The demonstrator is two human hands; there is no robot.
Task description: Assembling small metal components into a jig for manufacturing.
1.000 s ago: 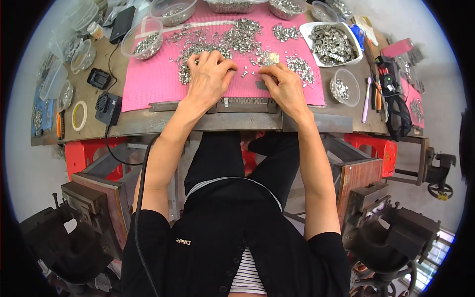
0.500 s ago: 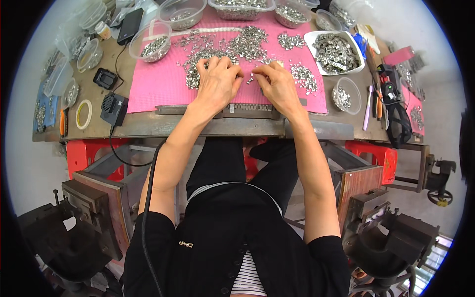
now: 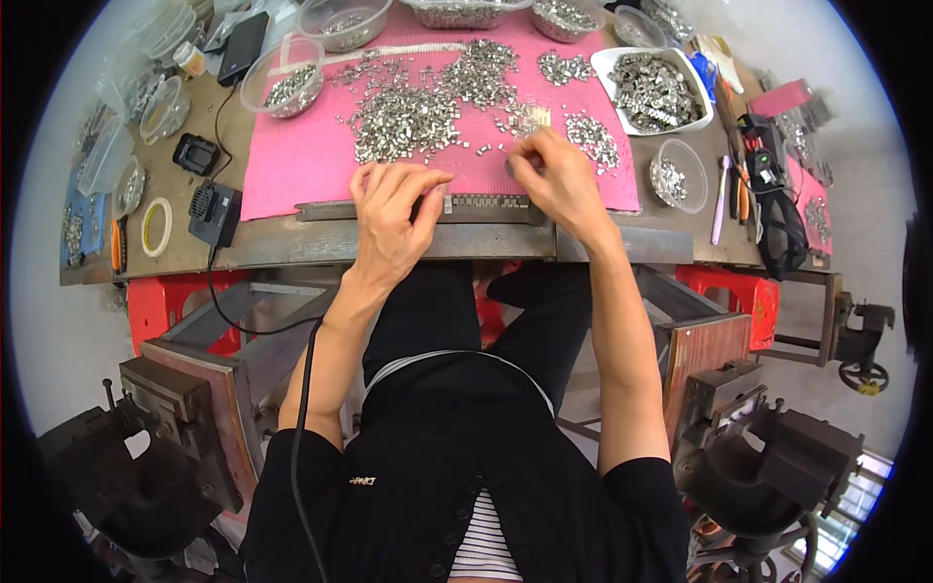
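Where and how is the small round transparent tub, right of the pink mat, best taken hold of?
Probably by the near rim of the tub, pinched from the person's own side with the right hand. Its open top gives an edge to pinch, metal pieces lie inside, and the white tray crowds only its far side.

The place is shown to be a workshop by the dark machines [image 3: 809,452] set at near left and near right. On the bench [image 3: 282,243], small metal parts [image 3: 403,121] are heaped over a pink mat [image 3: 292,160], more are kept in tubs [image 3: 343,41] along the far side, and tools [image 3: 744,199] are laid at the right.
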